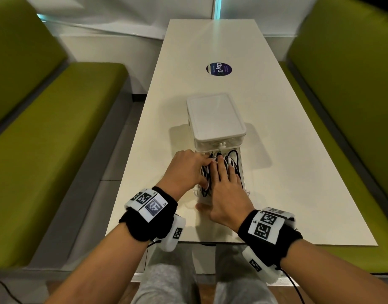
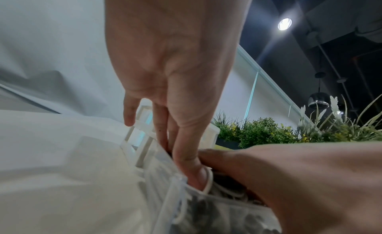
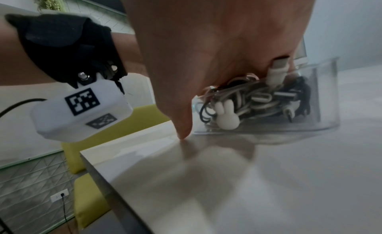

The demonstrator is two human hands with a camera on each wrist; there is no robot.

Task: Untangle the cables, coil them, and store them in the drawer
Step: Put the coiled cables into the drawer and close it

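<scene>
A white drawer unit [image 1: 215, 115] stands mid-table with its clear bottom drawer [image 1: 242, 172] pulled out toward me. Black and white cables [image 1: 232, 160] lie bundled inside it. My left hand [image 1: 195, 170] reaches into the drawer's left side with straight fingers, and its thumb [image 2: 198, 175] presses a white cable loop [image 2: 209, 180]. My right hand [image 1: 223, 183] lies flat on the cables and pushes them down. Its thumb [image 3: 183, 133] touches the table beside the drawer [image 3: 326, 90]. In the right wrist view a white USB plug [image 3: 278, 70] pokes up between the fingers, and a white rabbit-shaped knob [image 3: 226, 116] shows on the drawer front.
The cream table [image 1: 276, 194] carries a round dark sticker [image 1: 219, 69] at the far end. Green benches [image 1: 57, 128] flank it on both sides. The table's near edge is just under my wrists. Plants [image 2: 268, 131] stand in the background.
</scene>
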